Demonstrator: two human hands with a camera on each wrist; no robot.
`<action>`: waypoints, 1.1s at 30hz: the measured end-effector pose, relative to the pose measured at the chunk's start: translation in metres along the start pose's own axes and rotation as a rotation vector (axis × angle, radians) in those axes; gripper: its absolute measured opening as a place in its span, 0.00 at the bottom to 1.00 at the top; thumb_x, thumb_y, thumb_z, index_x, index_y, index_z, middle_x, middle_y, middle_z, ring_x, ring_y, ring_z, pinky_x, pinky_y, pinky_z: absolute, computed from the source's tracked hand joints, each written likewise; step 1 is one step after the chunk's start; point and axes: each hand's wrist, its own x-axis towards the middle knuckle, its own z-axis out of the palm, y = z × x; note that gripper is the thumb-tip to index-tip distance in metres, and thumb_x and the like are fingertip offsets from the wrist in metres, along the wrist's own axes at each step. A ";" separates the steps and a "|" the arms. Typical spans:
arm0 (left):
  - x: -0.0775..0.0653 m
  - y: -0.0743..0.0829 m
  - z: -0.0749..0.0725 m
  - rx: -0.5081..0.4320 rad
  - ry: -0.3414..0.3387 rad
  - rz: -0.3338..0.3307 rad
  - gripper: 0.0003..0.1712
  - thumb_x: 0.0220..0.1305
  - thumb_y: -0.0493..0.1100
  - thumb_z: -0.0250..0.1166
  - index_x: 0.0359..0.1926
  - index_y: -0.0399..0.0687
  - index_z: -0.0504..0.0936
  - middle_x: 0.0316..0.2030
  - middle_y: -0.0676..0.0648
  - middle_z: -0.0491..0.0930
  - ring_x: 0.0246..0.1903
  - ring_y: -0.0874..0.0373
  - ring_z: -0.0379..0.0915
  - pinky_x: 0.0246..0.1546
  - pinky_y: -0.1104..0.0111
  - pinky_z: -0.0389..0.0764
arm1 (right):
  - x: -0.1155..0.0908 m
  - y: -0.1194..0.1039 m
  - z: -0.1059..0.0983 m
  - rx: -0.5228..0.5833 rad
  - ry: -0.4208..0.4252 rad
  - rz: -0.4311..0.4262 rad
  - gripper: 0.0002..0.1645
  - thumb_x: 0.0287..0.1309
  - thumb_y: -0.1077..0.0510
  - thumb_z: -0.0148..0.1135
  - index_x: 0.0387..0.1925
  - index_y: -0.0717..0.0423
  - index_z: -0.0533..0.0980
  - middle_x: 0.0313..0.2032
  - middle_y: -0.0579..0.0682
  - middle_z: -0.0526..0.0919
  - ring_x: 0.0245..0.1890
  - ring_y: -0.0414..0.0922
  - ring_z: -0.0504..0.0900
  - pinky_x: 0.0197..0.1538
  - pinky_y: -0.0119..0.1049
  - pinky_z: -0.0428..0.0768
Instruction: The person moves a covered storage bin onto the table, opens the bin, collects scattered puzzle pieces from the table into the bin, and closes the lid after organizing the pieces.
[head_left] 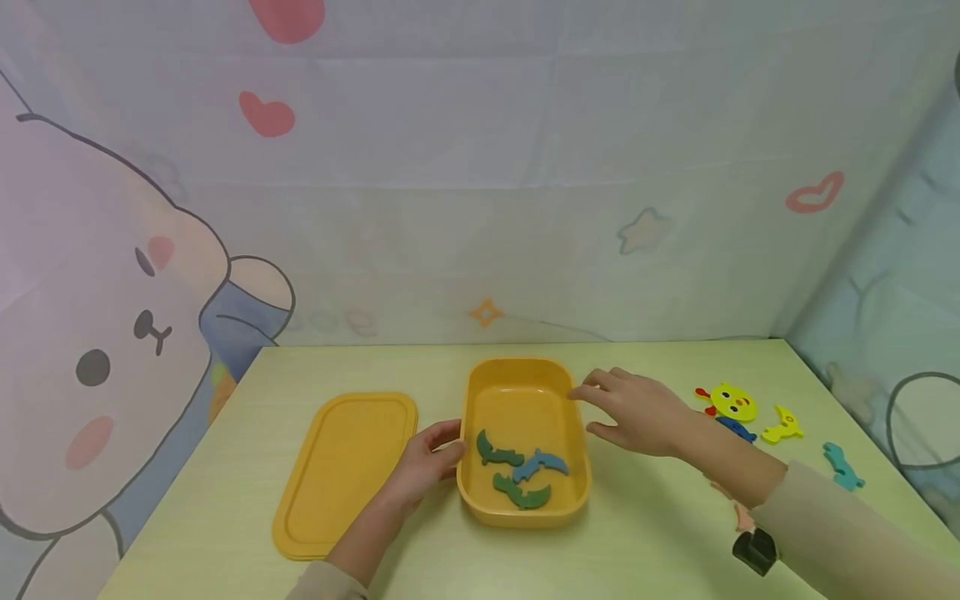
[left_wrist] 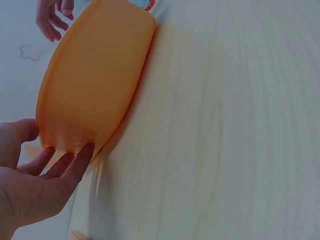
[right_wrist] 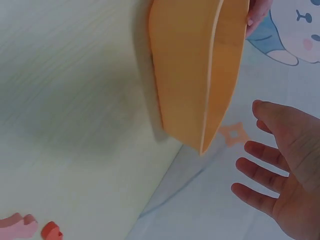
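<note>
1. The left hand point(head_left: 423, 462) has its grip on the left side of the yellow box point(head_left: 517, 412), mid tabletop point(head_left: 637, 542); the left wrist view shows fingertips against the outer wall, thumb by the rim
2. The right hand point(head_left: 637, 412) hangs open, fingers loosely spread; from the head view it seems at the right rim, yet the right wrist view shows a gap
3. Only the head view shows inside: a far green piece point(head_left: 501, 455), a near green piece point(head_left: 521, 493), a blue piece point(head_left: 531, 467)

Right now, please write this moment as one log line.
left hand: touches box | right hand: empty, apart from box | box: three toy pieces inside | lid: off, left of box
</note>
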 end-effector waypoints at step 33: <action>0.004 -0.003 0.000 -0.013 -0.007 0.003 0.26 0.64 0.37 0.55 0.62 0.33 0.65 0.59 0.34 0.66 0.52 0.44 0.71 0.43 0.61 0.80 | -0.094 0.030 0.033 0.095 -0.003 0.287 0.24 0.47 0.51 0.68 0.49 0.47 0.75 0.42 0.45 0.77 0.36 0.42 0.77 0.27 0.29 0.74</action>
